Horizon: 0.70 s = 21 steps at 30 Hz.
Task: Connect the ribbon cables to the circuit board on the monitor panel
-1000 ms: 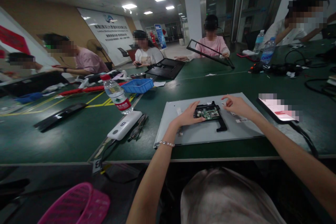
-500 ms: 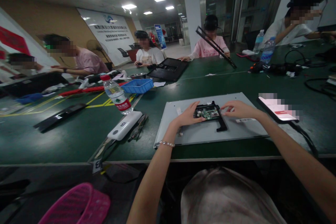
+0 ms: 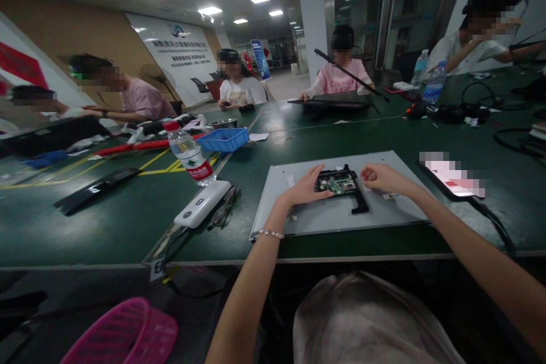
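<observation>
A green circuit board sits in a black plastic frame on a flat grey metal panel. My left hand grips the frame's left side, with the thumb along the near edge and the fingers along the far one. Just off the frame's right side is my right hand, its thumb and fingertips pinched together. Whatever may be between those fingertips is too small to make out. A white label on the panel lies below the right hand.
A phone with a cable lies right of the panel. To the left are a white power bank, glasses, a water bottle and a blue tray. Across the table, a co-worker handles black panels.
My right hand has drawn slightly away from the frame and its fingers have curled closer together. My left hand stays put. Across the table, the co-worker has pulled a black panel toward themselves.
</observation>
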{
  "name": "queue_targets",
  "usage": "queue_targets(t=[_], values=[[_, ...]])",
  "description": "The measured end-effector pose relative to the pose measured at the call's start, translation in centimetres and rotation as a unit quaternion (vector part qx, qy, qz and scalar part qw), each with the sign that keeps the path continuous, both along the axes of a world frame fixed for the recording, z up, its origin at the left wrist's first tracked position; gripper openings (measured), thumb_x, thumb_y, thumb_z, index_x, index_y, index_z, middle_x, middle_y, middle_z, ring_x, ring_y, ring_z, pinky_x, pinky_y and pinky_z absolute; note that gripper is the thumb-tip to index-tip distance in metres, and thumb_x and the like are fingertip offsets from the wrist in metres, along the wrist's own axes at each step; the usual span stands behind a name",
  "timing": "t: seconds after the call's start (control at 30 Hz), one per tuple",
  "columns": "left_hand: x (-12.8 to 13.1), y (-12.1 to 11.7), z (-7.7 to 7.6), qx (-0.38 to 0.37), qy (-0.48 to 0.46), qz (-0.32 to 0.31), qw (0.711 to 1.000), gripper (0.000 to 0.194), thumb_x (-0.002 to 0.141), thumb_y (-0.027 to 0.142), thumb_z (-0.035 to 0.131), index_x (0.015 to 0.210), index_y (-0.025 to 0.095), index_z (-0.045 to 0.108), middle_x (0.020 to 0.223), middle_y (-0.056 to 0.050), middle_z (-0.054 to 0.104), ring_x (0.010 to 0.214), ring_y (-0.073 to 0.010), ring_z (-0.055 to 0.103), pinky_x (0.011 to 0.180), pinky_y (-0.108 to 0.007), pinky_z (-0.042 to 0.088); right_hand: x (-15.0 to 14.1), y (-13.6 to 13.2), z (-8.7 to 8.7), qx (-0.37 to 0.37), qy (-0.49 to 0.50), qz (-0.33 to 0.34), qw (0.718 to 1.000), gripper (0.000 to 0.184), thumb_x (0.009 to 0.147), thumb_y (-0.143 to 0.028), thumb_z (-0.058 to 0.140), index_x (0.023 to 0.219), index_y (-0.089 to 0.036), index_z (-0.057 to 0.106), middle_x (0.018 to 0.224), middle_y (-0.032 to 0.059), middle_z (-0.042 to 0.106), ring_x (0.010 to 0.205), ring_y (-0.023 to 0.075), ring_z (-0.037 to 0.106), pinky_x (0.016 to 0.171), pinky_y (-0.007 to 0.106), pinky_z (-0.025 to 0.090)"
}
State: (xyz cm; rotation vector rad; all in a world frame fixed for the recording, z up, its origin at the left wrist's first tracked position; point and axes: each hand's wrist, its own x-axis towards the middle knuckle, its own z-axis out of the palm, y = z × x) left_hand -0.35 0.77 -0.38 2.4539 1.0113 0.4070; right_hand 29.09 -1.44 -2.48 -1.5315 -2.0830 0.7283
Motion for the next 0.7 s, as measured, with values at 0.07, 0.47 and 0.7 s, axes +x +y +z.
queue_targets(t=[0.07,0.47,0.7], values=[[0.0,0.0,0.0,-0.001,0.000,0.001,1.000,0.097,0.074,0.066,0.056,0.147,0.017,0.015,0.153,-0.013,0.019,0.140,-0.0282,0.022,0.116,-0.040,0.020,0.2,-0.1,0.3,-0.007,-0.002,-0.002,1.000,0.035,0.075,-0.023,0.059,0.109,-0.018,0.063,0.092,0.0061,0.070,0.077,0.0177,0.065,0.068,0.027,0.049],[0.0,-0.2,0.1,-0.004,0.002,0.001,1.000,0.096,0.075,0.065,0.056,0.147,0.018,0.015,0.153,-0.012,0.019,0.141,-0.0281,0.022,0.116,-0.041,0.021,1.1,-0.7,1.4,-0.041,-0.025,0.050,0.998,0.024,0.069,-0.016,0.055,0.087,-0.019,0.071,0.082,0.0036,0.071,0.076,0.0186,0.065,0.070,0.027,0.049],[0.0,-0.2,0.2,0.003,0.001,-0.003,1.000,0.095,0.075,0.065,0.056,0.147,0.017,0.016,0.153,-0.013,0.020,0.140,-0.0277,0.023,0.116,-0.041,0.020,1.1,-0.8,1.8,-0.069,0.054,-0.005,0.996,0.018,0.073,-0.026,0.060,0.086,-0.018,0.069,0.088,0.0059,0.071,0.075,0.0180,0.065,0.065,0.027,0.049]])
